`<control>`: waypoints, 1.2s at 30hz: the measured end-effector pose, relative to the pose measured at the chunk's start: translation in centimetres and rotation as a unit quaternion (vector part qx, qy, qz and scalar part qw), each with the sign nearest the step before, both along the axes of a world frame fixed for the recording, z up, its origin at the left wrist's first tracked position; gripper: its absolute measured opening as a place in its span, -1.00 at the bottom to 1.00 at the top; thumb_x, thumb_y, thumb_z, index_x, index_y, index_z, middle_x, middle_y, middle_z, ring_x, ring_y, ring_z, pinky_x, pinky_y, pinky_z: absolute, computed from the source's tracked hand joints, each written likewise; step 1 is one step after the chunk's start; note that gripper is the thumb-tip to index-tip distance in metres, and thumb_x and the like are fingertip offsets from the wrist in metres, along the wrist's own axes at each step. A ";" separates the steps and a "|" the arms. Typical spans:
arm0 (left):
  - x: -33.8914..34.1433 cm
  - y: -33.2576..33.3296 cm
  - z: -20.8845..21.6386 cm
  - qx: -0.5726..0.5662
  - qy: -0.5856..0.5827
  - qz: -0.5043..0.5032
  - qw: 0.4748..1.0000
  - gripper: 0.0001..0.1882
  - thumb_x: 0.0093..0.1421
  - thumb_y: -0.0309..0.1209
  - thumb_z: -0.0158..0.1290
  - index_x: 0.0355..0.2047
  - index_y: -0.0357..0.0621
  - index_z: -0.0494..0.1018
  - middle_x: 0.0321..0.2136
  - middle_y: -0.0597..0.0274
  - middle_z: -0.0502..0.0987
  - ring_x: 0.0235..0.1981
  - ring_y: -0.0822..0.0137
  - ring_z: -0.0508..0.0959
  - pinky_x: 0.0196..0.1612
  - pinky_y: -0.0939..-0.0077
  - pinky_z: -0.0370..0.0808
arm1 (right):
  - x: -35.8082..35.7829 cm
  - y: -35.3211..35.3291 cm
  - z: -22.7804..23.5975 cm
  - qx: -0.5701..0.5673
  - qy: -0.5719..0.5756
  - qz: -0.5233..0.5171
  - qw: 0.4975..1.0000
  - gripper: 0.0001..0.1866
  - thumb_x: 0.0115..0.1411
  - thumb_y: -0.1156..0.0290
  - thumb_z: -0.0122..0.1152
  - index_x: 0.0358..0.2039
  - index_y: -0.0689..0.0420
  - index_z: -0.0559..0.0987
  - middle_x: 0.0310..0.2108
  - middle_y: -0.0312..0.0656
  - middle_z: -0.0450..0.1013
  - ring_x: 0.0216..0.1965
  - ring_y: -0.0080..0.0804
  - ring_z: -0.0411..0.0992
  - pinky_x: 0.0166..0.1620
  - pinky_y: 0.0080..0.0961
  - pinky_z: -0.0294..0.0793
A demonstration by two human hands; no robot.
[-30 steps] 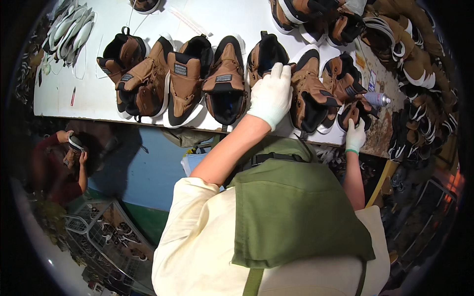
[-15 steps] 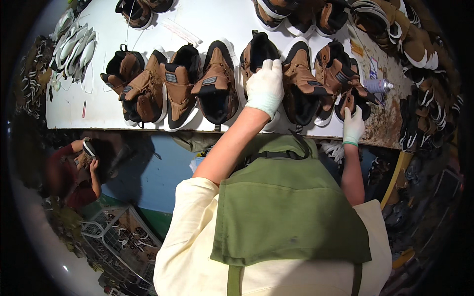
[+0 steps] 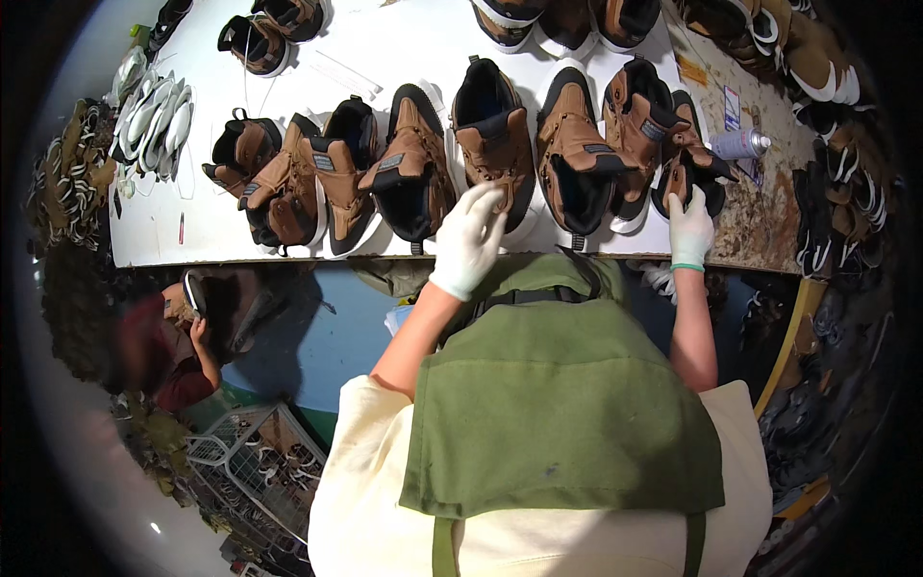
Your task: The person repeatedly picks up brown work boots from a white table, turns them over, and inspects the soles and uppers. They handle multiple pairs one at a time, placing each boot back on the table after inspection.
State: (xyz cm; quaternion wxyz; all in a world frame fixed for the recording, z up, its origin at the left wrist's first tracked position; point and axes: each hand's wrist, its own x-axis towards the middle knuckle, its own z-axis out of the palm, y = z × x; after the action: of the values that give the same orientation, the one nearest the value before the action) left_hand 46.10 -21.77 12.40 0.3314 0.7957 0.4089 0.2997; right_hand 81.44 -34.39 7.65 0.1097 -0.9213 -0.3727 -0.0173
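Brown-and-black high-top shoes with white soles stand in a row along the near side of a white table (image 3: 202, 212). My left hand (image 3: 468, 242), in a white glove, is at the near end of a middle shoe (image 3: 490, 130), its fingers apart and the tips at the shoe's toe; whether they touch it I cannot tell. At the row's right end my gloved right hand (image 3: 690, 231) has its fingers on the near end of the last shoe (image 3: 678, 178). Just left of my left hand stands another shoe (image 3: 413, 159), its black opening toward me.
A spray can (image 3: 738, 144) lies right of the row. White sole-like pieces (image 3: 159, 125) are bunched at the far left. More shoes (image 3: 255, 43) stand at the back. Shoe parts (image 3: 817, 62) are piled at right. At lower left, another person's hand (image 3: 199, 329) holds a shoe.
My left hand has drawn back toward me from the middle shoe's opening to its near end, its fingers now apart. My right hand stays at the last shoe. The view has shifted slightly.
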 end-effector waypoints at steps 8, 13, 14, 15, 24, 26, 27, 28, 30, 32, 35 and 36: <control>-7.2 -2.8 -2.3 -0.042 0.097 0.108 0.989 -0.86 0.15 -0.51 0.12 -0.27 -0.22 0.53 -0.26 0.07 0.57 -0.27 0.05 0.60 -0.19 0.37 0.53 | -0.5 0.4 0.5 -0.009 0.045 -0.008 0.999 -0.47 0.16 0.00 0.15 0.06 0.02 0.45 -0.20 0.08 0.54 -0.21 0.15 0.50 -0.14 -0.01 0.44; -7.1 -2.0 -1.0 0.035 0.074 0.205 0.975 -0.86 0.07 -0.47 0.20 -0.32 -0.13 0.53 -0.35 0.16 0.55 -0.34 0.12 0.56 -0.25 0.35 0.51 | -0.3 0.4 0.7 -0.025 0.047 -0.007 0.999 -0.48 0.17 0.01 0.15 0.05 0.03 0.45 -0.26 0.14 0.54 -0.21 0.16 0.50 -0.17 -0.03 0.45; -7.1 -1.8 -1.0 0.064 0.086 0.217 0.970 -0.85 0.05 -0.47 0.21 -0.32 -0.12 0.53 -0.36 0.16 0.54 -0.34 0.14 0.55 -0.25 0.35 0.50 | -0.2 0.5 0.8 -0.027 0.047 -0.008 0.998 -0.49 0.17 0.02 0.16 0.04 0.04 0.46 -0.25 0.13 0.54 -0.21 0.15 0.50 -0.17 -0.04 0.45; -7.1 -1.5 -1.0 0.119 0.113 0.219 0.962 -0.79 0.02 -0.44 0.24 -0.29 -0.09 0.52 -0.34 0.19 0.54 -0.31 0.16 0.53 -0.23 0.35 0.46 | -0.5 0.6 0.9 -0.021 0.050 -0.003 0.999 -0.49 0.16 0.02 0.17 0.04 0.04 0.46 -0.24 0.13 0.54 -0.21 0.15 0.50 -0.17 -0.04 0.45; -5.0 0.6 -3.0 0.164 0.301 0.212 0.915 -0.50 -0.06 -0.11 0.29 -0.19 -0.18 0.51 -0.25 0.18 0.51 -0.11 0.14 0.45 0.17 0.08 0.20 | -0.3 0.5 0.7 -0.025 0.043 -0.009 0.999 -0.48 0.16 0.03 0.19 0.04 0.04 0.45 -0.24 0.13 0.54 -0.20 0.15 0.50 -0.16 -0.04 0.46; -4.9 1.0 -3.4 0.165 0.311 0.211 0.912 -0.51 -0.06 -0.12 0.28 -0.20 -0.19 0.51 -0.26 0.17 0.52 -0.13 0.14 0.46 0.19 0.05 0.18 | -0.2 0.4 0.5 -0.024 0.046 -0.012 0.999 -0.48 0.16 0.03 0.19 0.05 0.04 0.45 -0.23 0.13 0.54 -0.19 0.15 0.50 -0.15 -0.04 0.46; -4.9 1.0 -3.6 0.165 0.316 0.211 0.910 -0.51 -0.06 -0.12 0.28 -0.20 -0.20 0.52 -0.27 0.17 0.52 -0.13 0.15 0.46 0.20 0.04 0.17 | -0.1 0.2 0.4 -0.020 0.046 -0.011 0.999 -0.48 0.16 0.03 0.19 0.05 0.04 0.45 -0.23 0.13 0.54 -0.19 0.16 0.50 -0.15 -0.04 0.46; -4.9 1.1 -3.7 0.159 0.318 0.210 0.911 -0.52 -0.05 -0.13 0.28 -0.21 -0.20 0.52 -0.28 0.16 0.52 -0.14 0.14 0.47 0.21 0.03 0.17 | -0.1 0.3 0.3 -0.015 0.045 -0.010 0.999 -0.48 0.16 0.03 0.19 0.05 0.04 0.45 -0.22 0.13 0.54 -0.19 0.16 0.50 -0.15 -0.04 0.45; -5.0 1.1 -3.9 0.148 0.320 0.211 0.912 -0.53 -0.05 -0.14 0.27 -0.21 -0.21 0.52 -0.30 0.15 0.52 -0.16 0.13 0.47 0.21 0.02 0.16 | -0.2 0.1 0.2 -0.005 0.045 -0.010 0.999 -0.48 0.16 0.04 0.19 0.05 0.05 0.44 -0.20 0.12 0.54 -0.18 0.16 0.49 -0.14 -0.04 0.45; -5.2 1.1 -4.0 0.145 0.313 0.210 0.915 -0.53 -0.05 -0.14 0.27 -0.21 -0.21 0.52 -0.31 0.14 0.51 -0.17 0.13 0.47 0.20 0.01 0.17 | -0.2 0.2 0.2 -0.002 0.054 -0.012 0.998 -0.48 0.16 0.04 0.18 0.06 0.06 0.44 -0.18 0.11 0.54 -0.17 0.16 0.49 -0.13 -0.05 0.45; -5.1 1.1 -3.7 0.146 0.305 0.215 0.916 -0.54 -0.05 -0.15 0.27 -0.22 -0.21 0.52 -0.34 0.14 0.50 -0.19 0.12 0.47 0.19 0.00 0.17 | -0.4 0.6 0.7 -0.010 0.090 -0.029 0.995 -0.47 0.17 0.05 0.18 0.07 0.08 0.44 -0.19 0.10 0.54 -0.16 0.13 0.49 -0.11 -0.08 0.44; -5.0 1.1 -3.6 0.147 0.304 0.218 0.916 -0.54 -0.05 -0.15 0.27 -0.23 -0.21 0.52 -0.34 0.14 0.50 -0.19 0.11 0.47 0.19 0.00 0.17 | -0.7 0.7 1.1 -0.011 0.111 -0.041 0.993 -0.47 0.17 0.06 0.19 0.07 0.08 0.44 -0.20 0.09 0.54 -0.16 0.10 0.50 -0.10 -0.10 0.44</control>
State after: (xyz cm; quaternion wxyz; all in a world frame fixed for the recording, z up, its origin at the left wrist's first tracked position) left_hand 41.06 -20.66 8.80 -0.0034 0.7795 0.6043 0.1649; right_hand 80.71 -33.72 8.70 0.1395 -0.9332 -0.3204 0.0842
